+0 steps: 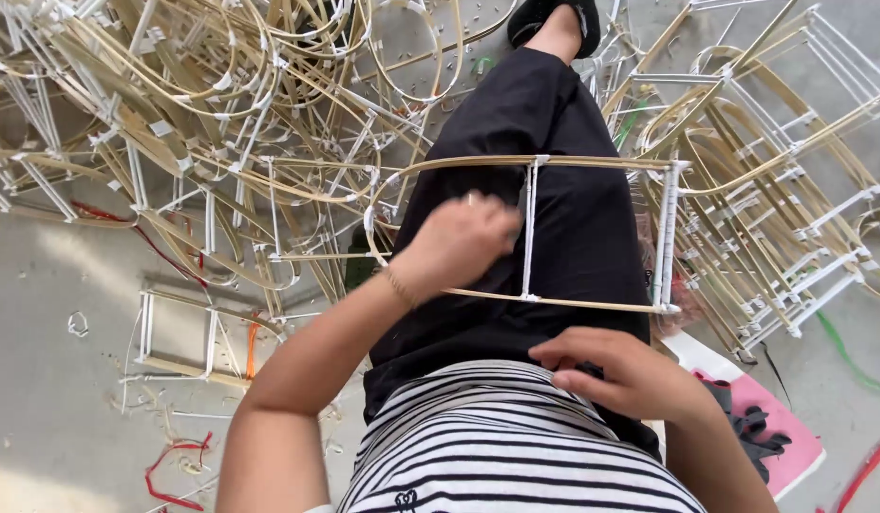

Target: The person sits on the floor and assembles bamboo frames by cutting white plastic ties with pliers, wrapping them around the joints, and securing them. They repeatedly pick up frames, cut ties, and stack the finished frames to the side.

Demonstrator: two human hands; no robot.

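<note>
A frame of thin bamboo strips [592, 163] with white wrapped uprights lies across my lap, over my black trousers [554, 123]. My left hand [456, 242] is closed over the frame's left part, near the middle white upright [529, 228]; it is blurred, so what the fingers pinch is unclear. My right hand [622, 370] rests low on my lap by the striped shirt [497, 446], fingers curled, with nothing visible in it.
Heaps of similar bamboo frames lie on the concrete floor at the left [193, 123] and right [782, 209]. A small ladder-like frame [179, 332] lies at the left. A pink and white tray [772, 418] with dark bits sits at my right. Red and green cords lie about.
</note>
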